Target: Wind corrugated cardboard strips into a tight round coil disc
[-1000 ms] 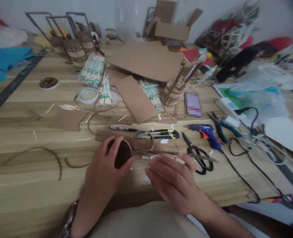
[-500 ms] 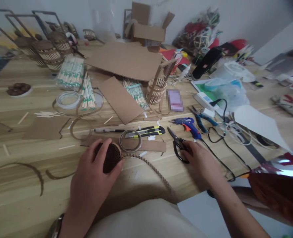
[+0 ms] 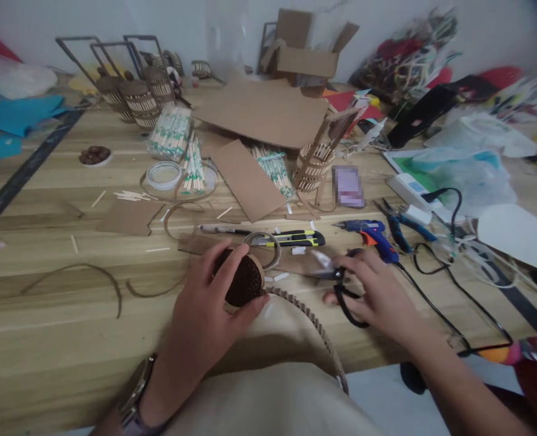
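Note:
My left hand point(image 3: 218, 303) is closed round a dark brown coil of corrugated cardboard point(image 3: 240, 281), fingers over its top and thumb at its right edge. From the coil a loose corrugated strip point(image 3: 316, 321) curves right and down over the table's front edge. My right hand point(image 3: 377, 290) grips black-handled scissors point(image 3: 348, 293), their blades pointing left and blurred by motion. Beyond the coil, a tape ring point(image 3: 275, 249) and a yellow-black utility knife point(image 3: 300, 238) rest on a cardboard strip point(image 3: 296, 261). A blue glue gun point(image 3: 371, 233) lies just beyond the scissors.
Pliers point(image 3: 402, 227) and black cable point(image 3: 436, 297) lie at the right. Cardboard sheets point(image 3: 250, 181), bundled sticks point(image 3: 171, 133) and a stick-sided lantern point(image 3: 314, 166) stand further back. Curved strips point(image 3: 82, 266) lie at the left, below a dish of brown pieces point(image 3: 94, 156).
My right hand has lifted the scissors off the table, and the blades have swung to point left. The view has turned left, so everything appears further right. My left hand still holds the coil.

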{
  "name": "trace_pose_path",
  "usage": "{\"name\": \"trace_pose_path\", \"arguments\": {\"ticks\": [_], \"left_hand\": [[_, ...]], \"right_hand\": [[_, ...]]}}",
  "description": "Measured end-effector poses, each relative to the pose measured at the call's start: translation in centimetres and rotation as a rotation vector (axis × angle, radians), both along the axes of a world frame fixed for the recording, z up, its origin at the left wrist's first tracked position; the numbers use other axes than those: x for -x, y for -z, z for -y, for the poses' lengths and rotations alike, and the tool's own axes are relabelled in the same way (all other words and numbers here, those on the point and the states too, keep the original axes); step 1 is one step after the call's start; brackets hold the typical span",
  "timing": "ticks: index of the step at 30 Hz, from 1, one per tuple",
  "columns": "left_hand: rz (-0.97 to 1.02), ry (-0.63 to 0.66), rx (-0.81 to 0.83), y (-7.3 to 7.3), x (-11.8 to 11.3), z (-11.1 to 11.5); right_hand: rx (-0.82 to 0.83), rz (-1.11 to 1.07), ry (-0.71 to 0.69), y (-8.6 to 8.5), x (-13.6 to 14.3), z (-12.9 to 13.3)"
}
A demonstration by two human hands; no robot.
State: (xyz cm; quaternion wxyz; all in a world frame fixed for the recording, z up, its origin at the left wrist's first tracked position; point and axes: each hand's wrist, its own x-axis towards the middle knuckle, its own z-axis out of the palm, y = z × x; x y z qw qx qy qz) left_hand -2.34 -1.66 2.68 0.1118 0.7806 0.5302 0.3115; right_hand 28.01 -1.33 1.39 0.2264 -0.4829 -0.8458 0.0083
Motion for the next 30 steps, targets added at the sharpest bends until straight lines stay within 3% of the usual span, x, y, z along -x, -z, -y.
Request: {"name": "trace_pose_path", "arguments": {"ticks": [4,9,30], "left_hand": [[0.075,0.036,0.052,-0.3,-0.1,0.3],[0.122,0.056,0.107,-0.4,-0.1,0.7],[0.148,0.085,0.156,0.1,-0.3,0.1]], "right_hand": [[-0.099,0.025,-0.212,0.8,2.3,-1.6],[-0.195,0.013,-0.367,1.1,3.6,-3.2],[-0.252,0.043,-0.518,0.4,4.6,-5.0]]}}
